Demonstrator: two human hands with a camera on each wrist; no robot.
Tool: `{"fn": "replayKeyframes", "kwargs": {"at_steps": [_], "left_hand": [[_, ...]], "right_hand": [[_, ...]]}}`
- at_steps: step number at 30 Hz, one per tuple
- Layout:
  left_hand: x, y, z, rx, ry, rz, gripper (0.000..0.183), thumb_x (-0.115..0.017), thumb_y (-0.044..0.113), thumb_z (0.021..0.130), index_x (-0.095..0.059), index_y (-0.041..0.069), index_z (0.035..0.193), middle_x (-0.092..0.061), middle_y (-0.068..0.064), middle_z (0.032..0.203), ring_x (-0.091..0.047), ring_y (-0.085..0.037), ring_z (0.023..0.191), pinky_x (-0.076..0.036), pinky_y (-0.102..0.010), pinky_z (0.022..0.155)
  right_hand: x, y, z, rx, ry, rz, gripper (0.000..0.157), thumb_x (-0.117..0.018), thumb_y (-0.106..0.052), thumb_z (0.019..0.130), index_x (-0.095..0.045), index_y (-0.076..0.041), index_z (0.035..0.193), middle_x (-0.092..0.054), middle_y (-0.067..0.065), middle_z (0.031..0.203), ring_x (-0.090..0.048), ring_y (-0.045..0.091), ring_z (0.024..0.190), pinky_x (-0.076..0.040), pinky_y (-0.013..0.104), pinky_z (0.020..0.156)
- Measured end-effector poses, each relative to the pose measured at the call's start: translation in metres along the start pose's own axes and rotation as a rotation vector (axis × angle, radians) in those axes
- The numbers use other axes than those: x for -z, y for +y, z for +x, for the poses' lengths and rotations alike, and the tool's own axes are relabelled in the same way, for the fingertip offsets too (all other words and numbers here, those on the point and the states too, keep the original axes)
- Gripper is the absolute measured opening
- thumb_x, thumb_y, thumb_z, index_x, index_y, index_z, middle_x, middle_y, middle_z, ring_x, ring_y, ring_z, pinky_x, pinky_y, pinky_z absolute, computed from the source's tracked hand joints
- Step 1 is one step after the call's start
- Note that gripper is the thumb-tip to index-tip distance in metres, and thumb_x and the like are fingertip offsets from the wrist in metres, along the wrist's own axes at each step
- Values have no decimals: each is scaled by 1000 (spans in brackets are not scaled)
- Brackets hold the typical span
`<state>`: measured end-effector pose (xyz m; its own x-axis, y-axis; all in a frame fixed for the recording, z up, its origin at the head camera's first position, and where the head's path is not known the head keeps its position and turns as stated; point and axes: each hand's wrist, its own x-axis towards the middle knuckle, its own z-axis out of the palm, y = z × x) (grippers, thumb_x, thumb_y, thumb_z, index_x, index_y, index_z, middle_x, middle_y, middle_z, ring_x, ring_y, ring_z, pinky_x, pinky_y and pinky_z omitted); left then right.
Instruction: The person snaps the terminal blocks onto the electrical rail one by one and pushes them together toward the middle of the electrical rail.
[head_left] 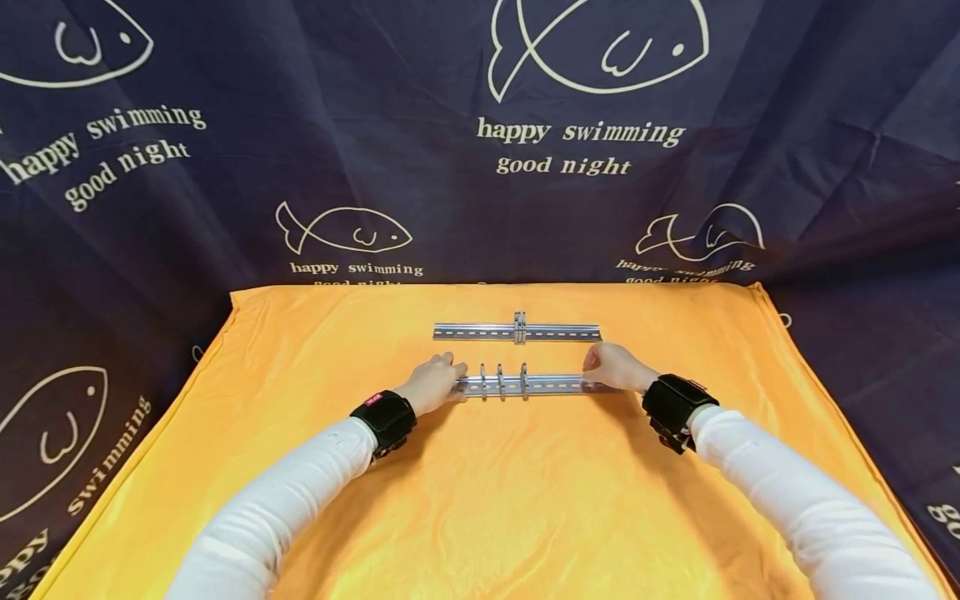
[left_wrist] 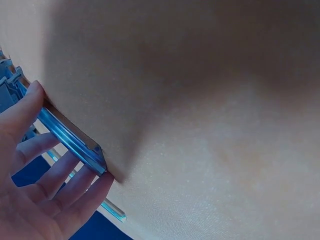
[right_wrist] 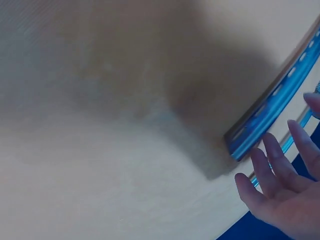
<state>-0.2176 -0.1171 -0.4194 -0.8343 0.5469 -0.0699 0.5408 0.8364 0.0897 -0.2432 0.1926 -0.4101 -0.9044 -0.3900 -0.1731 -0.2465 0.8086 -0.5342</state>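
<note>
Two slotted metal DIN rails lie side by side on the cloth. The near DIN rail point(head_left: 555, 385) carries three thin, spaced-out clip-on pieces that look like terminal blocks point(head_left: 524, 382). At its left end, my left hand point(head_left: 433, 383) holds the rail between the thumb point(left_wrist: 34, 92) on the near side and the fingers point(left_wrist: 75, 182) along the far side. By the other end is my right hand point(head_left: 618, 367). In the right wrist view its fingers point(right_wrist: 272, 150) extend loosely along the far edge, the thumb not closed across the rail.
Behind lies the far DIN rail point(head_left: 468, 332), with a tight cluster of terminal blocks point(head_left: 520, 327) near its middle. An orange cloth point(head_left: 480, 492) covers the table. Dark blue curtains point(head_left: 450, 208) with printed fish hang at the back and sides.
</note>
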Motion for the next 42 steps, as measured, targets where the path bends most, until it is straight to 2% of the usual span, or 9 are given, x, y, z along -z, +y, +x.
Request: {"fn": "replayKeyframes", "kwargs": {"at_steps": [8, 16, 22, 26, 29, 32, 37, 42], "left_hand": [[1, 0, -1, -5, -3, -5, 38, -68, 30, 75, -59, 6, 102, -49, -11, 86, -47, -23, 74, -46, -35, 61], [0, -3, 0, 1, -13, -9, 36, -68, 29, 75, -58, 6, 101, -49, -10, 88, -49, -23, 76, -47, -34, 62], [-1, -6, 0, -4, 1, -19, 33, -69, 27, 75, -58, 6, 97, -48, -8, 84, -48, -21, 74, -46, -32, 60], [4, -5, 3, 3, -36, -37, 34, -69, 26, 76, -58, 4, 99, -50, -10, 86, -49, -22, 77, -46, -33, 62], [12, 0, 8, 23, -74, -56, 36, -66, 25, 79, -57, 3, 106, -52, -12, 92, -51, -24, 82, -46, -34, 66], [24, 9, 16, 28, -64, -87, 36, -62, 21, 83, -55, 2, 113, -54, -14, 100, -54, -25, 86, -46, -35, 70], [36, 29, 28, -36, -24, -131, 36, -57, 19, 86, -52, 1, 118, -54, -17, 113, -53, -27, 101, -43, -35, 83], [38, 44, 37, -93, -42, -146, 38, -55, 19, 87, -50, 1, 120, -53, -15, 115, -52, -25, 103, -41, -34, 86]], "right_hand": [[-1, 7, -3, 82, -42, -60, 30, -71, -10, 71, -56, 7, 91, -58, 13, 83, -51, 24, 76, -41, 39, 75], [-5, 8, -6, 149, -46, -155, 32, -75, -8, 64, -59, 6, 87, -56, 10, 79, -49, 21, 74, -41, 36, 73], [-7, 8, -6, 143, -29, -196, 29, -77, -8, 63, -61, 4, 84, -54, 7, 75, -45, 18, 70, -40, 33, 69], [-5, 8, -5, 131, -37, -207, 28, -77, -9, 63, -62, 3, 83, -54, 7, 74, -43, 18, 68, -39, 33, 69], [-2, 7, -5, 124, -54, -211, 28, -77, -10, 64, -61, 3, 83, -54, 8, 74, -43, 18, 68, -39, 33, 69], [-1, 6, -5, 114, -65, -217, 28, -77, -10, 64, -61, 3, 84, -54, 8, 75, -43, 18, 68, -38, 32, 69], [0, 3, -4, 109, -75, -225, 29, -77, -11, 64, -61, 3, 84, -52, 7, 74, -42, 18, 67, -36, 31, 67], [-2, 3, -2, 103, -86, -221, 28, -77, -11, 64, -61, 2, 83, -51, 6, 73, -41, 18, 67, -36, 31, 67]]}}
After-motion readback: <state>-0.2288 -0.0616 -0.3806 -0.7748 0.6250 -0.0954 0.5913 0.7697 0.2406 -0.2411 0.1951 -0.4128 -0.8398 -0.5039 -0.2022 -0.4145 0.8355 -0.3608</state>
